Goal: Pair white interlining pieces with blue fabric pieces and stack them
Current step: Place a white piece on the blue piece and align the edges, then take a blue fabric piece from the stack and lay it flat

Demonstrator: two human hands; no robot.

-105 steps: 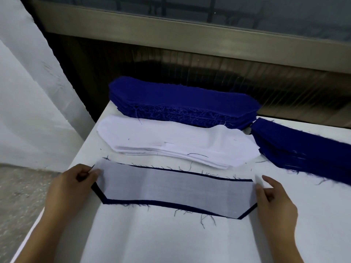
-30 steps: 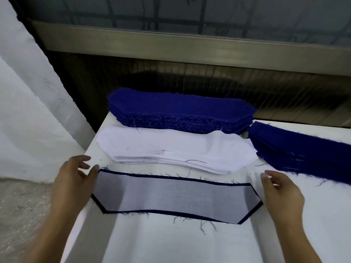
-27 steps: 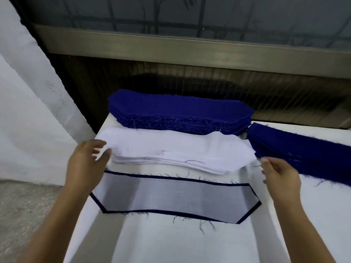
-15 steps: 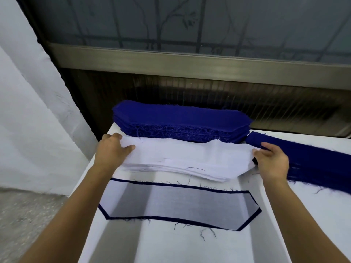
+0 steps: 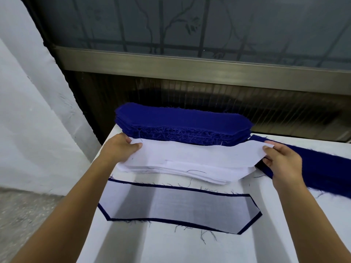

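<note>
Your left hand & right hand each pinch an end of the top white interlining piece, raised off the white stack, w/ blue fabric stack just behind.

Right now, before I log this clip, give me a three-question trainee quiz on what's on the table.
1. True or false: the left hand and the right hand each grip an end of the top white interlining piece.
2. What lies between the rear blue stack and the paired piece? A) scissors B) the white stack C) a ruler
3. Fill in: the paired piece shows white interlining on top, edged by a ___ border.
Key: 1 true; 2 B; 3 blue.
</note>
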